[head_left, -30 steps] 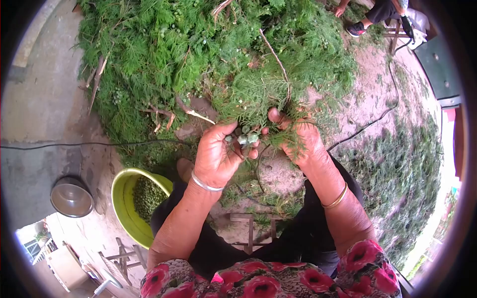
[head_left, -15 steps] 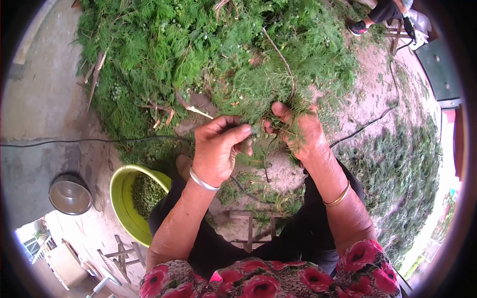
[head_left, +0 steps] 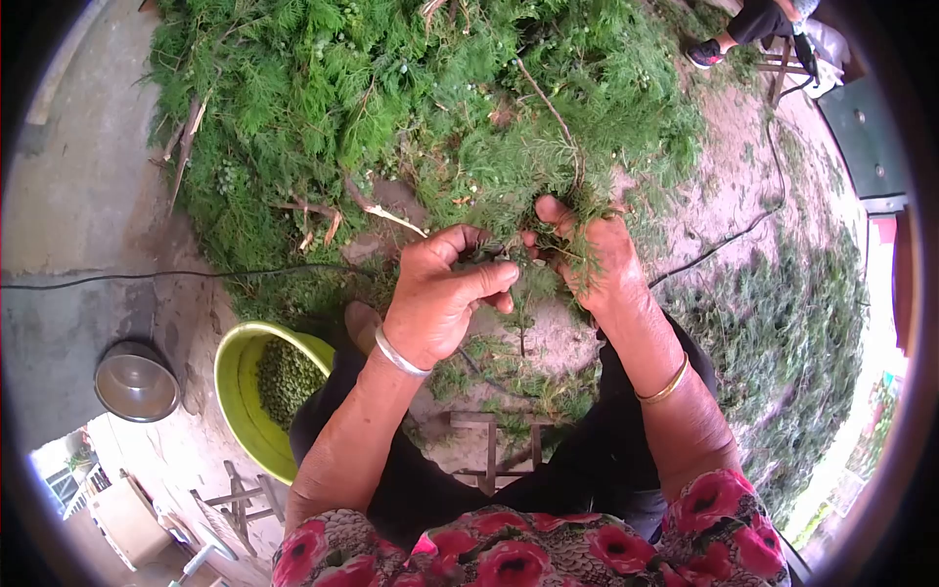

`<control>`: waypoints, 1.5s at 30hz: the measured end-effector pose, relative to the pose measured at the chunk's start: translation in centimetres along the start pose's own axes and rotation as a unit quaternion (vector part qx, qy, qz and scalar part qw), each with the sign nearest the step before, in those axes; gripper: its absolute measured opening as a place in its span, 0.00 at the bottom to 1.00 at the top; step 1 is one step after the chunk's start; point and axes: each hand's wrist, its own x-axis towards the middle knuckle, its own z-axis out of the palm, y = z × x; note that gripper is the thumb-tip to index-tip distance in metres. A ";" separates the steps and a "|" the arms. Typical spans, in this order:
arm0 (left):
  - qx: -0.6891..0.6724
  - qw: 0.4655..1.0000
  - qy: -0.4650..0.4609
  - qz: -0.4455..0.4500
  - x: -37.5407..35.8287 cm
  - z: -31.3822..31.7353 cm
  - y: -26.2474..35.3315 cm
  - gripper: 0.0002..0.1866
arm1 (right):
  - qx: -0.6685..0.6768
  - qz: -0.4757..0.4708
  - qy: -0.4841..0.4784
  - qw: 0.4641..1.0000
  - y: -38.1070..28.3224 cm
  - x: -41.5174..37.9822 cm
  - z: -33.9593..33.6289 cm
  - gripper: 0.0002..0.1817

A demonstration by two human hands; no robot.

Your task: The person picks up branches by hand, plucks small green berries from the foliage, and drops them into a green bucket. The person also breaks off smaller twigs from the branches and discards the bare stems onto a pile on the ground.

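Observation:
An evergreen branch (head_left: 579,191) with flat, feathery green sprays is gripped in my right hand (head_left: 608,256), its fingers wrapped round the stems and the thumb pointing up. Close by on the left, my left hand (head_left: 440,293) is closed in a pinch at the edge of that foliage. What lies between its thumb and fingers is hidden. A lime-green bucket (head_left: 231,391) stands left of my left forearm. Small round green cones (head_left: 289,382) partly fill it.
A large heap of cut evergreen branches (head_left: 323,108) spreads ahead. More greenery (head_left: 782,352) lies at right. A metal bowl (head_left: 137,383) sits at left. Black cords (head_left: 724,249) cross the ground. A wooden stool (head_left: 491,455) shows between my knees. Another person's shoe (head_left: 704,54) is at upper right.
My left hand has moved right and slightly down, closer to my right hand and the branch. My right hand keeps its hold, almost still.

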 end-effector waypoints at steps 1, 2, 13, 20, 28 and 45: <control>0.000 1.000 0.000 -0.001 0.1 -0.2 -0.1 0.05 | 0.000 0.000 0.001 1.000 0.0 0.0 0.0 0.04; -0.009 0.999 0.032 0.012 0.2 -0.4 -0.2 0.05 | 0.005 -0.005 0.015 1.000 -0.1 0.1 0.0 0.04; -0.196 0.977 0.034 0.071 0.1 -2.9 0.8 0.05 | 0.131 0.014 0.092 0.987 -0.5 1.5 -2.6 0.06; -0.255 0.962 -0.096 -0.019 -0.4 -2.8 2.0 0.07 | 0.176 0.026 0.037 0.983 -0.4 1.9 -2.8 0.04; -0.094 0.988 0.087 -0.083 0.0 -0.2 -1.7 0.07 | 0.126 0.038 0.063 0.989 0.3 1.2 -1.8 0.06; -0.099 0.995 -0.002 -0.025 0.6 0.3 -1.2 0.06 | 0.147 0.024 0.100 0.984 0.2 1.7 -1.6 0.04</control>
